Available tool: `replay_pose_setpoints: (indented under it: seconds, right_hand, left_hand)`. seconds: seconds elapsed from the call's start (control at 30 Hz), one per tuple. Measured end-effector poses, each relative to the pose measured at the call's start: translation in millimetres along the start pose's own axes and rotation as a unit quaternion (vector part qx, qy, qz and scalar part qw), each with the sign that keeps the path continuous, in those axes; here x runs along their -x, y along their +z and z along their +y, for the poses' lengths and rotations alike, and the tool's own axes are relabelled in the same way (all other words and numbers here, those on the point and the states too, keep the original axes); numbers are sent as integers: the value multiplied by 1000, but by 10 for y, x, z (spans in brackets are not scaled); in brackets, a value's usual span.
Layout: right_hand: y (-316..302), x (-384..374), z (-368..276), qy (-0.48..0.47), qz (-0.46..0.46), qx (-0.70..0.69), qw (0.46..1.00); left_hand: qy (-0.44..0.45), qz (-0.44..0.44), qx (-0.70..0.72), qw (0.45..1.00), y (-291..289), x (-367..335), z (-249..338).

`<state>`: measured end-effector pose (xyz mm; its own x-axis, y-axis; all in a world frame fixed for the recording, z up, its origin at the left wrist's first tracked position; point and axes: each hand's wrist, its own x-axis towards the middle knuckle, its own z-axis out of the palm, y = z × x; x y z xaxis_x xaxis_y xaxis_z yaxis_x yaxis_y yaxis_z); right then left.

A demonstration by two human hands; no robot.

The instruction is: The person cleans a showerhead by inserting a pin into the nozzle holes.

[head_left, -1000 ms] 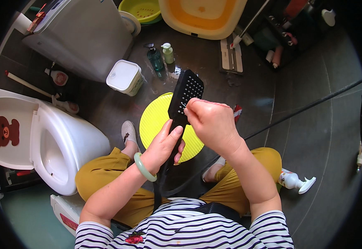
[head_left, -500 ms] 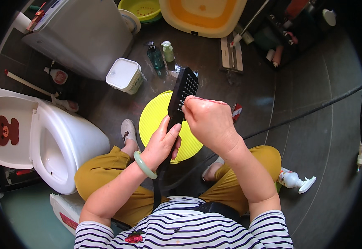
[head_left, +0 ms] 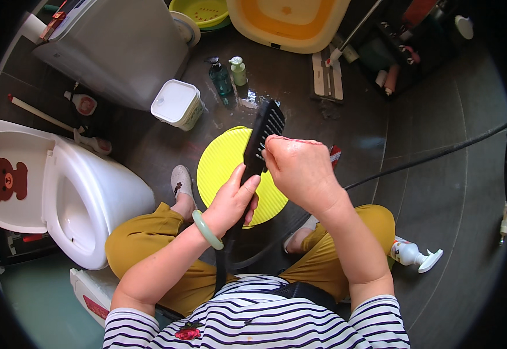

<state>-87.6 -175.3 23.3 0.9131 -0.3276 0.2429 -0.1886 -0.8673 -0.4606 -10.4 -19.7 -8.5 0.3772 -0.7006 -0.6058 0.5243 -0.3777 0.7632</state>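
Observation:
My left hand (head_left: 234, 200), with a pale green bangle at the wrist, is wrapped round the handle of a black shower head (head_left: 259, 139). The head is tilted up and its pale nozzles face right. My right hand (head_left: 300, 166) is closed in a pinch against the nozzle face. A thin pinkish-red edge shows along the top of that fist; what the fingers grip is hidden. Beneath both hands a round yellow ribbed lid or mat (head_left: 221, 166) lies between my feet.
A white toilet (head_left: 105, 192) stands open at left. A lidded white tub (head_left: 175, 104) and two pump bottles (head_left: 220, 78) stand ahead, near a flat mop (head_left: 327, 78). A black hose (head_left: 428, 160) crosses at right; a spray bottle (head_left: 407, 252) lies by my right knee.
The shower head has turned so its nozzle face shows more edge-on. Both hands have shifted slightly to the right with it, still closed in the same way.

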Motion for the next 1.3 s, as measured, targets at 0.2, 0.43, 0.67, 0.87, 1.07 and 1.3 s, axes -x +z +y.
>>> replay_pose_setpoints:
  seconds: [0.2, 0.43, 0.67, 0.87, 1.07, 1.3]
  right_hand:
    - [-295, -177, 330, 147, -208, -216, 943]
    - [67, -9, 49, 19, -24, -29, 999]
    - [-225, -192, 314, 182, -263, -237, 917]
    - [-264, -41, 144, 90, -79, -274, 954]
    - [-192, -103, 258, 85, 29, -353, 931]
    - [-186, -42, 193, 33, 12, -235, 971]
  left_hand:
    - [71, -28, -176, 981, -27, 40, -1]
    - [55, 13, -90, 994, -34, -8, -88]
    - [105, -18, -224, 969, -106, -36, -107]
    - [-65, -91, 170, 979, -168, 31, 117]
    - [-83, -175, 164, 967, -135, 110, 85]
    - [-62, -234, 169, 955, -184, 120, 37]
